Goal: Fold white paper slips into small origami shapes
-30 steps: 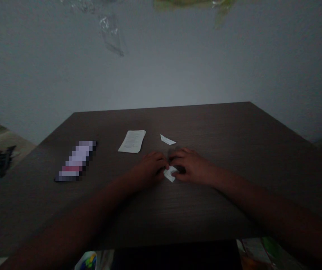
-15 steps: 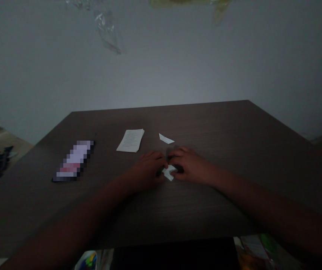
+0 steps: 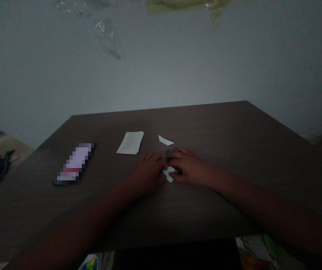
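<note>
Both my hands rest together on a dark wooden table (image 3: 234, 150). My left hand (image 3: 149, 171) and my right hand (image 3: 190, 167) have their fingers curled and pinch a small white folded piece of paper (image 3: 169, 173) between them. Most of that paper is hidden under the fingers. A small white paper scrap (image 3: 165, 140) lies just beyond my right hand. A folded printed sheet (image 3: 131, 142) lies beyond my left hand.
A flat dark rectangular object (image 3: 74, 164), blurred out, lies on the table's left part. A pale wall rises behind the table with clear plastic (image 3: 107, 37) hanging on it. Coloured items show below the table's near edge (image 3: 89, 261).
My hands have stayed in place, with the fingers closing a little more over the small paper, so less of it shows.
</note>
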### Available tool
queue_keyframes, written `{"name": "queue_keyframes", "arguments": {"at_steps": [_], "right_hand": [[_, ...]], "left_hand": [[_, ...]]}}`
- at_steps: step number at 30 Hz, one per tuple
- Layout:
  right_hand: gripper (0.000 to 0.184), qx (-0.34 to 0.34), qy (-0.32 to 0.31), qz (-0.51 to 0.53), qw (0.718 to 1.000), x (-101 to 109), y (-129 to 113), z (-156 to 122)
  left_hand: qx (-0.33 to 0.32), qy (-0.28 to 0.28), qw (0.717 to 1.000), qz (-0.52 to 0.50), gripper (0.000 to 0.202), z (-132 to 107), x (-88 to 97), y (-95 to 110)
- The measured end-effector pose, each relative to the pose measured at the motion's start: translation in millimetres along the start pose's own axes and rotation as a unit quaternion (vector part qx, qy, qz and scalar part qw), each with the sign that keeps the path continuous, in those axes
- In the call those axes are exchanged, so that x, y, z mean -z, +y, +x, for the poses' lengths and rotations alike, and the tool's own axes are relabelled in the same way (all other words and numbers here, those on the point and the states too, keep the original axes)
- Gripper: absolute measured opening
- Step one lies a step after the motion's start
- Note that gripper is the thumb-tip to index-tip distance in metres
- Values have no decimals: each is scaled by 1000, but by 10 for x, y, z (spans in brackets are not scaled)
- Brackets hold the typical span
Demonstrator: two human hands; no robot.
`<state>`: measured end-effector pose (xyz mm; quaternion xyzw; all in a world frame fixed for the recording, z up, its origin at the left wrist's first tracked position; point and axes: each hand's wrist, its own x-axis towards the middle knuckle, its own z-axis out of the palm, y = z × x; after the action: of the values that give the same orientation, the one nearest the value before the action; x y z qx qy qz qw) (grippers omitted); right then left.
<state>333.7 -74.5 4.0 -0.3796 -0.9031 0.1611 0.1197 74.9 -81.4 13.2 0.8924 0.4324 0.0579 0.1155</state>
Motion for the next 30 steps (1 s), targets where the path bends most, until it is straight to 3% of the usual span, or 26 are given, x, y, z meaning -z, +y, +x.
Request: {"name": "queue_keyframes", "arguments": {"at_steps": [5,16,25,30], "right_hand": [[22,9,18,-1,1000,-74,65,1],[25,23,30,-7,999,-93,86,-28],[16,57,31,-15,998,-20,95,-47],[16,65,21,-15,998,80,110,-67]], "left_hand": [[26,-17,999,19,22,-32,85,125],[23,4,1000,17,27,-87,26,247],[-26,-4,999,-32,19,-132,69,-24],[-22,25,998,-50,28,-98,30,-242]]}}
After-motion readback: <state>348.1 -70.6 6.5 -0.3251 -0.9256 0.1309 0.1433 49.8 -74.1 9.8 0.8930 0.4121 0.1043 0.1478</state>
